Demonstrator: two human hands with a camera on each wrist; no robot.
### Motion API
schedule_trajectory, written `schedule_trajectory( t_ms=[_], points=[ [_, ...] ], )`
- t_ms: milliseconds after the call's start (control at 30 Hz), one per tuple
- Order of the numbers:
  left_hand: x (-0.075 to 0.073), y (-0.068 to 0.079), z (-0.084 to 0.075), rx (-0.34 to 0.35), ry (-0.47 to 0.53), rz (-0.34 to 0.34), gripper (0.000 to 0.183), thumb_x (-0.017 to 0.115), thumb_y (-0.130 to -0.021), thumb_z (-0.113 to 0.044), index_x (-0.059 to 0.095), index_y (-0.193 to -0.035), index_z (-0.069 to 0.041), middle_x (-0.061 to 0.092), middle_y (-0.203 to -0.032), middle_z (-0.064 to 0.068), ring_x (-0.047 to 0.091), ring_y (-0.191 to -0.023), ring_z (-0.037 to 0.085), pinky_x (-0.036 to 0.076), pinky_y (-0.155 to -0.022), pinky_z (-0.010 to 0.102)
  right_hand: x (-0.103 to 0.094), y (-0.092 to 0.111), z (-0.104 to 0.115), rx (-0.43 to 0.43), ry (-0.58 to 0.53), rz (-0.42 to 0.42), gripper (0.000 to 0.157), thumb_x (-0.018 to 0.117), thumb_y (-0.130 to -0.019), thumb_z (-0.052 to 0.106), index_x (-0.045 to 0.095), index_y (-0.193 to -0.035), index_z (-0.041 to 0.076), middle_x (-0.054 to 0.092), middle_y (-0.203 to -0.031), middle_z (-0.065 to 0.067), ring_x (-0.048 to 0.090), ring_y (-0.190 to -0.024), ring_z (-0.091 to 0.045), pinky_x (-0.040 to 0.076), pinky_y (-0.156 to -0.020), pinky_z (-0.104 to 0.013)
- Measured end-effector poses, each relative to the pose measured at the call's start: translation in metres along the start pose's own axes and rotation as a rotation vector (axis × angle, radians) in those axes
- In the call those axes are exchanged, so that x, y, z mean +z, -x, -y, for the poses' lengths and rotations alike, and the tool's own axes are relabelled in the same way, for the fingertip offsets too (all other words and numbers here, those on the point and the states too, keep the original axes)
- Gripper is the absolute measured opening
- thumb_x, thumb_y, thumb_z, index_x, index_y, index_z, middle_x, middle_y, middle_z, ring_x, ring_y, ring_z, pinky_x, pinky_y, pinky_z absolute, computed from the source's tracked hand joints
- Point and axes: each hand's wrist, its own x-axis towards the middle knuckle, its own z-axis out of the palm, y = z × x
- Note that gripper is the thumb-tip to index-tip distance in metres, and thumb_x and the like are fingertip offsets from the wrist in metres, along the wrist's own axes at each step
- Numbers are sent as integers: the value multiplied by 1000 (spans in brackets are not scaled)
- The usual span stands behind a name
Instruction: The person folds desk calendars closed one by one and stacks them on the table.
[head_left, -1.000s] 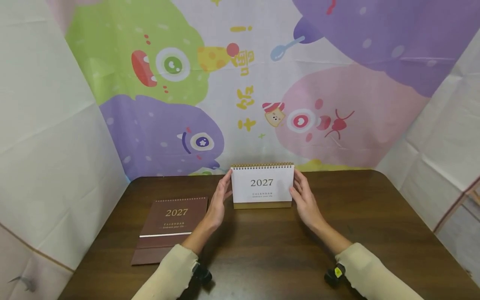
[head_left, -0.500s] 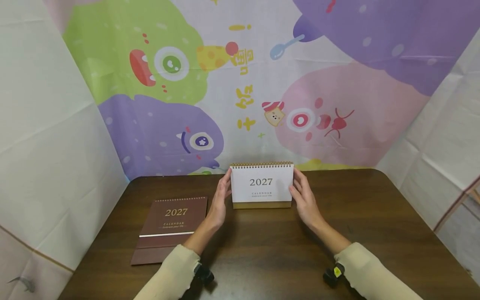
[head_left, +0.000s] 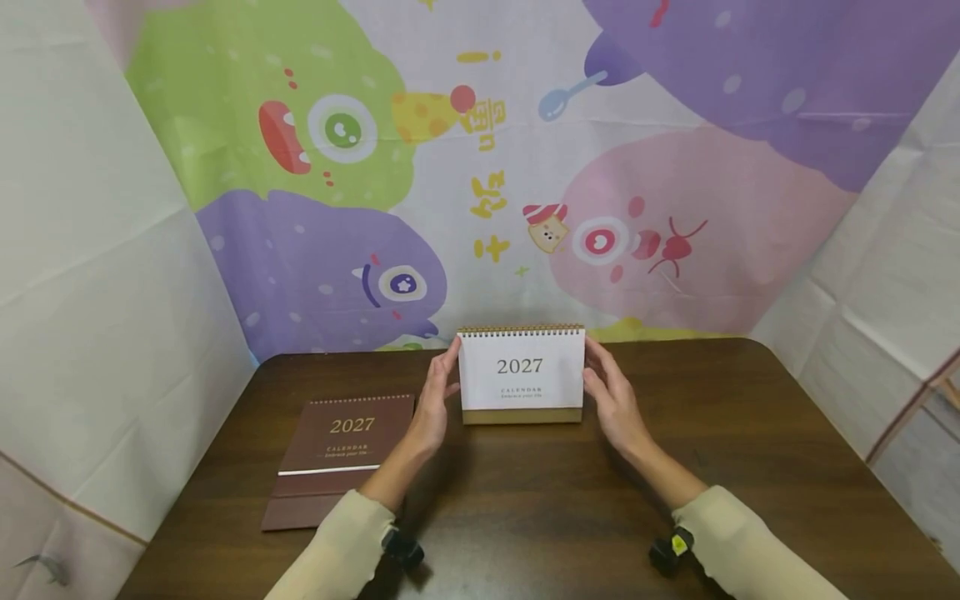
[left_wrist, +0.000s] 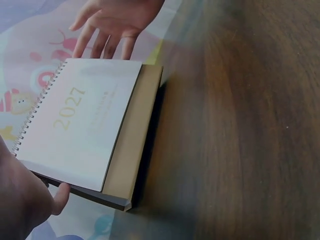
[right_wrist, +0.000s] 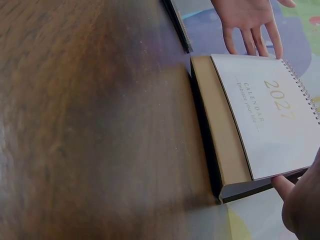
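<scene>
A white 2027 desk calendar (head_left: 521, 367) with a gold spiral binding and tan base strip stands near the table's far side, its cover facing me. My left hand (head_left: 431, 408) is at its left edge, fingers extended along the side. On the opposite edge, my right hand (head_left: 617, 408) has its fingers extended too, tips partly behind the calendar. The left wrist view shows the left thumb (left_wrist: 61, 199) at the calendar's side edge. In the right wrist view the right thumb (right_wrist: 283, 187) is at the other side edge. A maroon 2027 calendar (head_left: 348, 450) lies left of my left hand.
The dark wooden table (head_left: 525, 517) has rounded far corners. Behind it hangs a cartoon-printed cloth (head_left: 510, 167), with white cloth walls (head_left: 97, 208) at both sides. Black wrist cameras (head_left: 403, 550) sit at my cream sleeves.
The white calendar has shifted slightly toward me and to the left, with both hands beside it. My right thumb has slipped from the front edge to the side. The maroon calendar stays put.
</scene>
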Motion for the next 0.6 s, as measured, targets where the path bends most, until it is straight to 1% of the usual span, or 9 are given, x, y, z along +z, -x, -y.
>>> schedule_trajectory(
  t_ms=[100, 167, 200, 267, 333, 400, 500, 600],
  points=[
    [-2, 0, -2, -28, 17, -1, 72, 6, -122, -44, 27, -178, -5, 34, -173, 32, 25, -172, 47, 31, -132, 78, -2, 0, 1, 23, 11, -9, 54, 43, -121, 12, 38, -173, -2, 48, -172, -33, 55, -150, -47, 55, -105, -14],
    [-3, -1, -3, -32, 23, 3, 75, 6, -121, -48, 28, -178, -5, 30, -181, 29, 24, -173, 46, 33, -131, 79, -3, 0, 2, 21, 22, -22, 52, 43, -121, 12, 41, -171, -2, 51, -170, -32, 59, -146, -47, 61, -104, -24],
    [-4, -1, -4, -35, 29, 5, 76, 7, -121, -50, 29, -178, -5, 30, -182, 28, 24, -173, 46, 34, -131, 79, -3, -1, 2, 16, 26, -27, 52, 43, -121, 11, 42, -171, -2, 52, -169, -32, 60, -145, -47, 63, -104, -30],
    [-5, -2, -5, -38, 34, 9, 78, 7, -120, -52, 30, -177, -4, 26, -186, 24, 24, -174, 46, 35, -130, 79, -4, -1, 2, 8, 37, -36, 50, 43, -121, 10, 44, -170, -2, 55, -167, -32, 60, -144, -45, 66, -103, -40],
    [-5, -2, -6, -38, 35, 11, 79, 7, -120, -53, 31, -177, -3, 24, -188, 22, 24, -174, 46, 37, -128, 80, -6, -1, 3, 10, 43, -40, 50, 43, -121, 10, 45, -169, -2, 55, -166, -32, 59, -145, -44, 67, -102, -45],
    [-6, -3, -7, -42, 33, 13, 79, 8, -120, -53, 31, -177, -3, 25, -188, 21, 27, -173, 47, 39, -127, 80, -8, -3, 3, 19, 45, -45, 49, 43, -121, 11, 46, -169, -2, 55, -167, -31, 58, -147, -44, 68, -101, -45],
    [-6, -4, -8, -40, 22, 18, 82, 7, -120, -57, 32, -176, -2, 26, -187, 22, 31, -170, 49, 42, -125, 80, -10, -3, 4, 45, 52, -59, 48, 43, -122, 13, 48, -167, -4, 53, -169, -30, 56, -150, -44, 68, -99, -39],
    [-7, -4, -10, -43, 24, 26, 87, 7, -118, -63, 32, -176, -2, 30, -185, 24, 35, -167, 51, 44, -123, 80, -11, -3, 5, 64, 60, -82, 46, 44, -121, 12, 53, -163, -6, 56, -168, -30, 57, -149, -43, 69, -95, -32]
  ],
)
